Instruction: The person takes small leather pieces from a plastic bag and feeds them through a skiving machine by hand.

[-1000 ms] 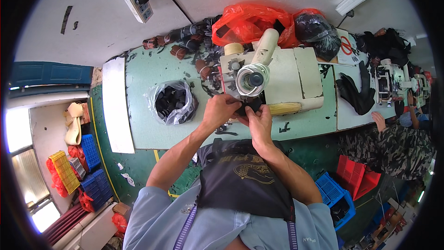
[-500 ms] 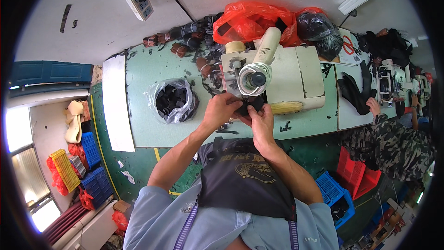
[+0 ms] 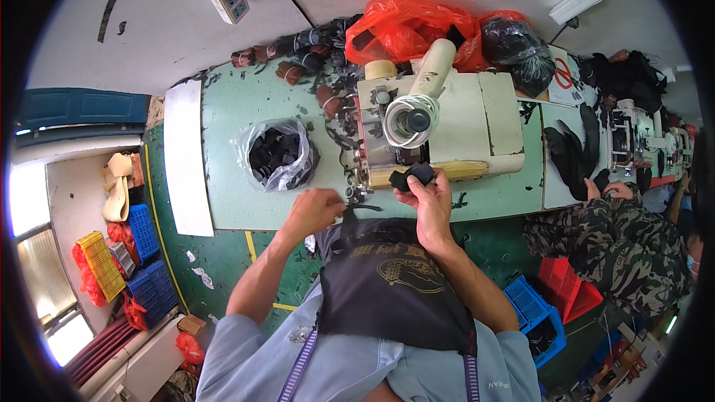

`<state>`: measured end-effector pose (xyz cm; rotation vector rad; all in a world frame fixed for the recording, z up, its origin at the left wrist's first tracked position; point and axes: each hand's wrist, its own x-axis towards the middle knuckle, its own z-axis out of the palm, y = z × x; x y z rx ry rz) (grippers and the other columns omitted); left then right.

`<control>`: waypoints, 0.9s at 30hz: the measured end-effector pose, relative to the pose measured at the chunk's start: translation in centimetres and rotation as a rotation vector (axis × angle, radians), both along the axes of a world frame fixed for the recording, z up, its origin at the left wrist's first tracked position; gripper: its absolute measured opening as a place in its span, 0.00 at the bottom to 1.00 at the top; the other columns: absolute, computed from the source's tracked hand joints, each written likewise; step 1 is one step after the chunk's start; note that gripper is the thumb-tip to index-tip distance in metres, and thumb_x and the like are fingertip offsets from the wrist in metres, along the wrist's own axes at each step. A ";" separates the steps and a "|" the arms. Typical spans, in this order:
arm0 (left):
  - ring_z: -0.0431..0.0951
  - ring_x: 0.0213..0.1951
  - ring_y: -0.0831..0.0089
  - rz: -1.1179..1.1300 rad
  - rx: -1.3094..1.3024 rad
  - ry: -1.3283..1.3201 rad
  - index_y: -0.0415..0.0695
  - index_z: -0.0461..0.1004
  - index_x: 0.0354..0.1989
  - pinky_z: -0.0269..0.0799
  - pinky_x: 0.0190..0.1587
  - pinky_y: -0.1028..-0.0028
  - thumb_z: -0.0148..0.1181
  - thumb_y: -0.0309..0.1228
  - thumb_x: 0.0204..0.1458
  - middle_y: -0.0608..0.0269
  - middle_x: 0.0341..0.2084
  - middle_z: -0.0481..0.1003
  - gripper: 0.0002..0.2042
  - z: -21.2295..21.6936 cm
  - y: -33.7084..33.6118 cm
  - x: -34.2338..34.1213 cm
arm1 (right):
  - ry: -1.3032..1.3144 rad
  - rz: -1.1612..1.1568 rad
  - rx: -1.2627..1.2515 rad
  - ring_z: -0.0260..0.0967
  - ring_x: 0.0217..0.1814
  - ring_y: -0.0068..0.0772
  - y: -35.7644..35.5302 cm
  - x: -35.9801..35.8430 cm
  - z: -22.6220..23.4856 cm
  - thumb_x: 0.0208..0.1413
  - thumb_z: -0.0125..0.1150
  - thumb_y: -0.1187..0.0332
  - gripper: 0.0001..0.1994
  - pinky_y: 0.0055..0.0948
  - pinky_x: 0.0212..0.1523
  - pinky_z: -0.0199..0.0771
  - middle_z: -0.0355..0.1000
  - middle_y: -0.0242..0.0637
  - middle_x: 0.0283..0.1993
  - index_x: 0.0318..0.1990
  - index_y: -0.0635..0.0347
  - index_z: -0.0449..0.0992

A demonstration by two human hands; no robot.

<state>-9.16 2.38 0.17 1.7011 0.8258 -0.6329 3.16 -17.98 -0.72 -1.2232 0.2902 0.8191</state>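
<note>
My right hand [image 3: 429, 205] is closed on small black fabric-like pieces [image 3: 412, 176], pinching them between thumb and fingers just in front of the machine's front edge. The pieces look folded or layered. My left hand [image 3: 316, 213] is by the table's near edge, left of a dark strip [image 3: 363, 207]. Its fingers are curled and smeared by motion, so I cannot tell whether anything is in them. Behind my hands stands a cream machine [image 3: 465, 115] with a white cord coiled round its post. A clear plastic bag [image 3: 304, 173] of black pieces sits left on the green table [image 3: 223, 141].
Brown and black bundles [image 3: 289, 72] lie along the back, beside a red plastic bag [image 3: 417, 18]. A white board [image 3: 184, 156] lies on the table's left end. At right, a person in a camouflage sleeve [image 3: 581, 227] works. Blue [image 3: 532, 305] and red crates [image 3: 566, 286] stand below.
My hands have parted. The left has moved left and toward me, away from the machine; the right has moved slightly right and holds the black pieces alone. The person at right has shifted.
</note>
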 end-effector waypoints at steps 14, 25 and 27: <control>0.83 0.25 0.77 0.198 0.001 -0.290 0.33 0.81 0.47 0.78 0.31 0.77 0.64 0.30 0.58 0.60 0.25 0.82 0.14 -1.5 -3.2 7.8 | -0.007 -0.109 0.018 0.76 0.46 0.31 2.3 -0.3 -1.6 0.64 0.54 0.80 0.09 0.35 0.49 0.87 0.71 0.41 0.49 0.47 0.63 0.61; 0.84 0.24 0.66 -0.047 0.427 -0.363 0.41 0.83 0.33 0.79 0.33 0.65 0.65 0.37 0.56 0.57 0.21 0.82 0.11 -1.5 -3.1 9.2 | 0.098 -0.177 -0.037 0.79 0.42 0.34 3.0 0.6 -0.7 0.65 0.56 0.77 0.08 0.34 0.48 0.87 0.73 0.42 0.45 0.46 0.63 0.64; 0.85 0.27 0.69 0.141 0.070 -0.265 0.39 0.82 0.36 0.79 0.33 0.67 0.66 0.32 0.54 0.57 0.23 0.83 0.09 -0.4 -3.2 9.0 | 0.082 -0.184 -0.021 0.79 0.42 0.34 2.8 0.5 -0.6 0.64 0.55 0.77 0.08 0.34 0.48 0.87 0.72 0.43 0.46 0.45 0.62 0.63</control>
